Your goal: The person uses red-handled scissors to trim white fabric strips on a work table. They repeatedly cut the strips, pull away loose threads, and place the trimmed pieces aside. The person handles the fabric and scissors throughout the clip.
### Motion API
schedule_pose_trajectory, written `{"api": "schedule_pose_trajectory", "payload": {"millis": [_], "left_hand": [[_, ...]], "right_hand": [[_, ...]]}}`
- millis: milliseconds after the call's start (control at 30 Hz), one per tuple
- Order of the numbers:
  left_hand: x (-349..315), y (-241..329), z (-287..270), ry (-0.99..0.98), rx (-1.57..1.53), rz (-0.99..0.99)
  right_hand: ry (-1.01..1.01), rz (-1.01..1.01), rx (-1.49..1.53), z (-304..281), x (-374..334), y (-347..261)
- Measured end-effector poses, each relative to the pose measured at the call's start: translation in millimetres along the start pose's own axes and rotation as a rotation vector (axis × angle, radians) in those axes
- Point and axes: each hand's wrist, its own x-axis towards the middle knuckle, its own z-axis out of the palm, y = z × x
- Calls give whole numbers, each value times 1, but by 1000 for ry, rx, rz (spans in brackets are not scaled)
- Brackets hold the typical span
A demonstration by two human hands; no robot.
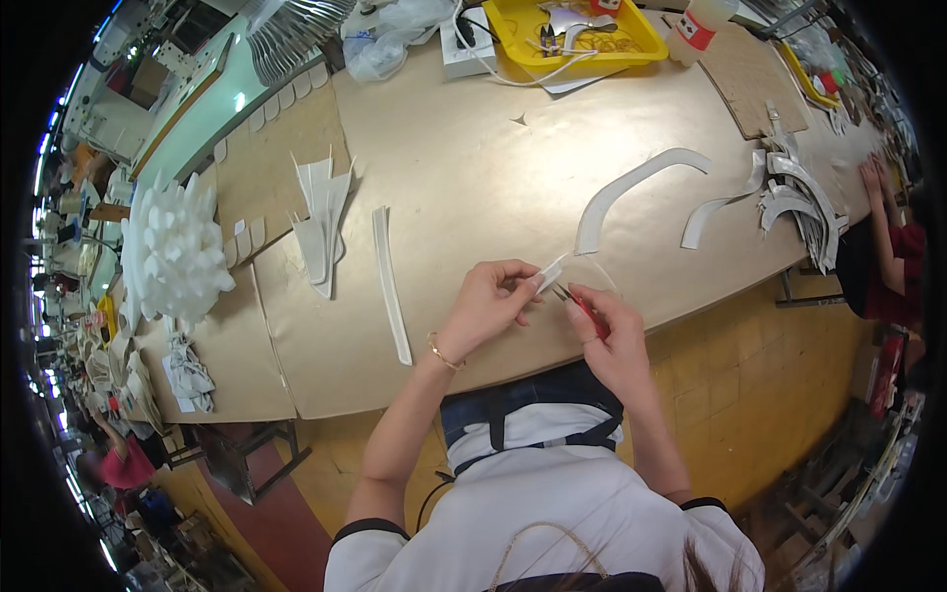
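White piece: a small narrow strip of white material (551, 271), held just above the near edge of the table, in front of the person's chest, between both hands.
Left hand: the left hand (486, 304) is closed on the strip, thumb and fingertips pinching its lower end so the free end sticks up and to the right.
Right hand: the right hand (609, 331) is closed around a small pair of red-handled snips (582, 304), whose dark tips point at the strip's held end, touching or nearly so; which one I cannot tell.
Handling: it looks thin, light and bendable, likely to flop or twist if held far from the cut; a pinch close to the snip tips seems the steadiest hold. Nothing about it looks fragile or slippery.
Edges: the table (473, 168) rim runs just under the wrists, with yellow floor beyond it.
Open room: bare tan surface lies ahead of the hands; a long straight white strip (391, 284) lies to the left, a curved white piece (631, 189) beyond to the right, both apart from the hands.
Farther out: a stack of curved pieces (799, 202) near another person's hand (874, 183), and a yellow tray (577, 30) at the far edge.
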Motion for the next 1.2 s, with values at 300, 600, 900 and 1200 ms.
{"api": "schedule_pose_trajectory", "payload": {"millis": [300,600,900,1200], "left_hand": [[0,-1,9,38,-40,16],[2,-5,14,107,-48,43],[1,-9,19,141,-104,31],[3,-12,19,147,-49,87]], "right_hand": [[102,46,23,8,10,6],[145,-23,-11,14,12,1],[118,0,31,15,14,5],[132,66,151,18,11,19]]}}
